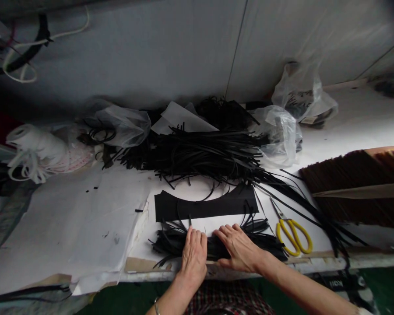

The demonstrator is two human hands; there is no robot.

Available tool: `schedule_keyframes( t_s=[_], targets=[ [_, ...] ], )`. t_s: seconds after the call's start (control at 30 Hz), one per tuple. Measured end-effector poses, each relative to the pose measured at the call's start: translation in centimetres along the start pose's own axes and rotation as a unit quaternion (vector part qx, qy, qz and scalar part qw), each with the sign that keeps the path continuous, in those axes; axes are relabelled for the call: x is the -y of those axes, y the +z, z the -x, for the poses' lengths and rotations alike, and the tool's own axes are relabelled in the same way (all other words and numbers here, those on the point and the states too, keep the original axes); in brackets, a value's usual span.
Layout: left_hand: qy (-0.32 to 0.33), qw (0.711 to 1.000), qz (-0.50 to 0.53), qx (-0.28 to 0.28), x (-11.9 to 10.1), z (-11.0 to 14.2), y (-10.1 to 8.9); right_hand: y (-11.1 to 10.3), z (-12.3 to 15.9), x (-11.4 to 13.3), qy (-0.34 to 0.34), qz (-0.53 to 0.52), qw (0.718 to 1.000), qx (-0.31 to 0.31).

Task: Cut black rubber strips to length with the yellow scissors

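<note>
A bundle of thin black strips (169, 240) lies crosswise at the table's front edge. My left hand (195, 251) is closed over the middle of it, its fingertips on the far side and its thumb hidden. Just to the right, my right hand (238, 249) grips the same bundle, with the thumb on the near side and the fingers over the top. Beyond both hands a flat black piece with a curved cut-out (206, 208) rests on white paper. Several strip ends curl up onto it. Yellow-handled scissors (293, 236) lie to the right of the bundle.
A larger heap of black strips (206, 151) lies behind, trailing to the right front edge. Clear plastic bags (282, 131) stand by the wall. White cord spools (36, 144) are at the left. A stack of dark brown pieces (357, 183) sits at the right.
</note>
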State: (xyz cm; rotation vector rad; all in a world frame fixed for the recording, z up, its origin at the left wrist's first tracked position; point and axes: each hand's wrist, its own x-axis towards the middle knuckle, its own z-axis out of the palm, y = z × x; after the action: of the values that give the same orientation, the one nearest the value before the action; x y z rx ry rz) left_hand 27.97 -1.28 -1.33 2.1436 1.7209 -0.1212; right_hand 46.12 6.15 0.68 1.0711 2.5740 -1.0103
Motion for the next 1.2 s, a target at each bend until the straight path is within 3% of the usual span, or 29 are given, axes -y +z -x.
schedule_keyframes(
  t_s=[0.23, 0.43, 0.57, 0.97, 1.2],
  targets=[
    [0.002, 1.0, 0.024, 0.019, 0.5, 0.3, -0.4, 2.5, 0.3, -0.5, 0.001, 0.034, 0.998, 0.055],
    [0.019, 0.998, 0.052, 0.026, 1.2, 1.4, -0.4, 5.8, 1.3, -1.1, -0.005, 0.086, 0.996, 0.012],
    [0.007, 0.997, 0.063, 0.038, 1.5, 2.1, -0.7, 7.0, 2.0, -0.4, 0.032, 0.075, 0.997, 0.014],
    [-0.039, 0.989, 0.022, 0.141, 0.3, 2.0, -1.3, 6.7, 2.3, 1.3, 0.091, 0.069, 0.993, 0.026],
    [-0.039, 0.983, 0.021, 0.179, 0.3, 1.7, -0.4, 4.0, 2.4, 0.6, 0.097, 0.048, 0.99, 0.095]
  ],
)
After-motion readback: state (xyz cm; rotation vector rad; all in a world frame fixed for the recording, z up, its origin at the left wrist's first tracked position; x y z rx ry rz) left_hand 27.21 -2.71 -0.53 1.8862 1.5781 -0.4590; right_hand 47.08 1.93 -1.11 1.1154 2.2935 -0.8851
